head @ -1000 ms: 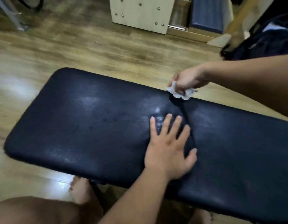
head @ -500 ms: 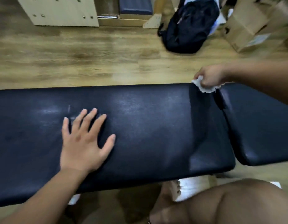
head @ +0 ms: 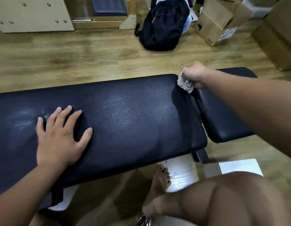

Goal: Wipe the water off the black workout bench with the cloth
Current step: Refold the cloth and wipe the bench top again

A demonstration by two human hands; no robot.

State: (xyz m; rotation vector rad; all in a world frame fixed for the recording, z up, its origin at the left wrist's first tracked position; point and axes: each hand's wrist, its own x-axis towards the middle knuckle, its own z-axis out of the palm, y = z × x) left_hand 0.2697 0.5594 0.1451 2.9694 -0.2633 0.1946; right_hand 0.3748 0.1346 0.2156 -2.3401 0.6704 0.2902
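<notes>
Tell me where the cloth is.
Head view, upper right: the right hand grips the cloth at the bench pad's far corner, beside the gap.

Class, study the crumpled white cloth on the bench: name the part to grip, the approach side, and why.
Grip the cloth by its bunched top, from above, as the right hand does. It is a soft crumpled wad on the far corner of the black bench; fingers curled round the bundle leave its lower folds free to wipe.

Room with a glossy brown wood-plank floor [head: 73, 59].
A pale wooden panel with round metal studs [head: 32, 15] stands far left; a black fabric backpack [head: 162, 25] slumps beside brown cardboard boxes [head: 215, 25]; white paper sheets [head: 182, 173] lie nearer.
</notes>
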